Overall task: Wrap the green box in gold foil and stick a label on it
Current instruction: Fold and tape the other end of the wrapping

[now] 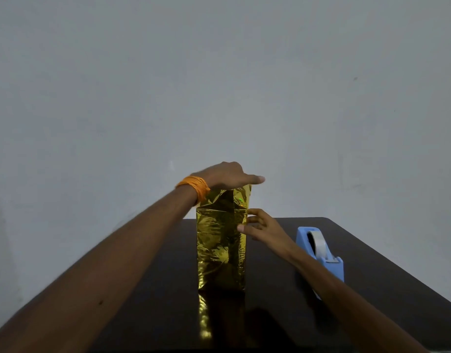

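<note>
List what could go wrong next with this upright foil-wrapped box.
The tall gold foil-wrapped box stands on end under the left hand and could topple. Foil at its top looks loose and may unfold if the right hand lifts. The right forearm crosses the blue plastic tape dispenser and could knock it.

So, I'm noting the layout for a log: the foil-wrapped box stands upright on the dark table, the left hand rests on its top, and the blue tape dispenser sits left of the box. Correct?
One slip: in the head view the blue tape dispenser sits right of the foil-wrapped box, not left. The box does stand upright on the dark table, left hand on its top.
</note>
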